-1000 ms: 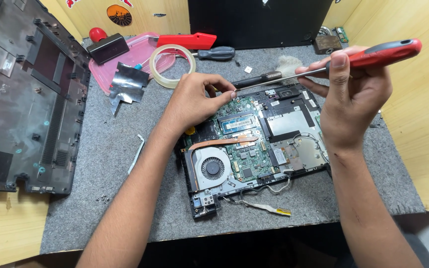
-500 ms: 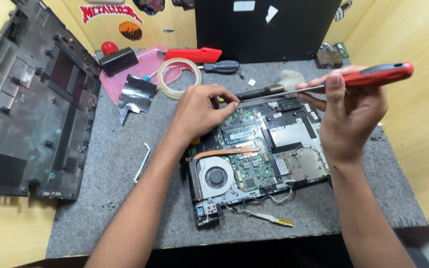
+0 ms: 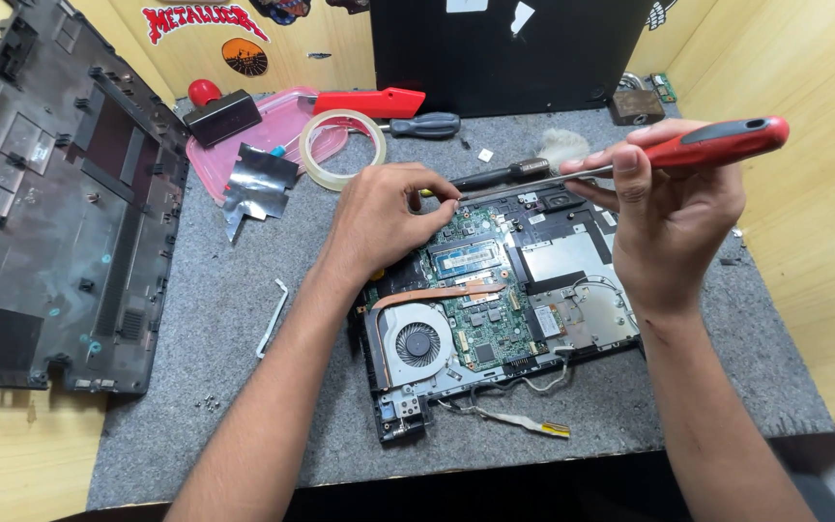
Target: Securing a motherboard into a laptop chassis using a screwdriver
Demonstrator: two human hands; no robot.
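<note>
Head view: opened laptop (image 3: 495, 319), green board and round fan exposed.

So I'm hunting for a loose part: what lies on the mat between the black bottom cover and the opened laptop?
Head view: between the black bottom cover and the opened laptop, a thin bent metal strip lies on the grey mat, crossed by the left forearm.

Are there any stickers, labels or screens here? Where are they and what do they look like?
Red sticker: back wall, top left; jagged red lettering.
Round sticker: just below it; orange and black.
Dark sticker: top edge of wall; cut off, unclear.
White labels: on the black panel standing at the back; small, plain white patches.
Screens: none lit that I can see.
</note>
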